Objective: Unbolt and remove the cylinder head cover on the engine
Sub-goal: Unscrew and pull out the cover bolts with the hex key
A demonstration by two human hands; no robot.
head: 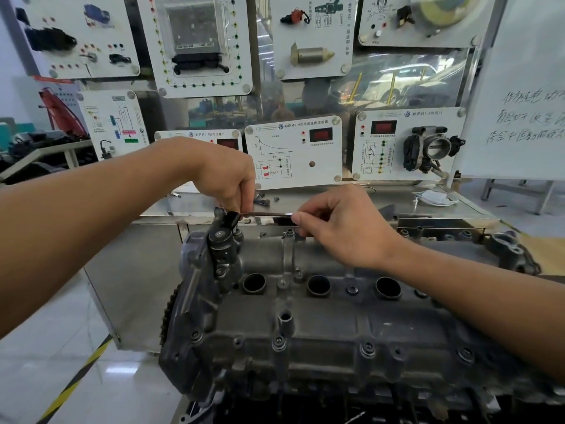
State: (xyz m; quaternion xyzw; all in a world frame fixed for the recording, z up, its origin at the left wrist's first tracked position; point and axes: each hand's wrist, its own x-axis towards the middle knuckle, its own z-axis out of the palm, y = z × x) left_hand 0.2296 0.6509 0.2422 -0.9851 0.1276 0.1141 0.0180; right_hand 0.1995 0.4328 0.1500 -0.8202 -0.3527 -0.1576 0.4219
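The grey cast-metal cylinder head cover [336, 325] sits on the engine, low and central before the person. Its long axis runs left to right. At its far left corner, the left hand [227, 179] curls its fingers round the head of a slim steel ratchet wrench with a black head [266, 213]. The handle lies level, parallel to the cover's far edge. The right hand [342, 228] pinches the handle's free end, so it is likely placed to swing it.

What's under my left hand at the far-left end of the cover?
The left hand grips the black head of the wrench, whose bar runs into the right hand. The bolt below, if any, is hidden by that head.
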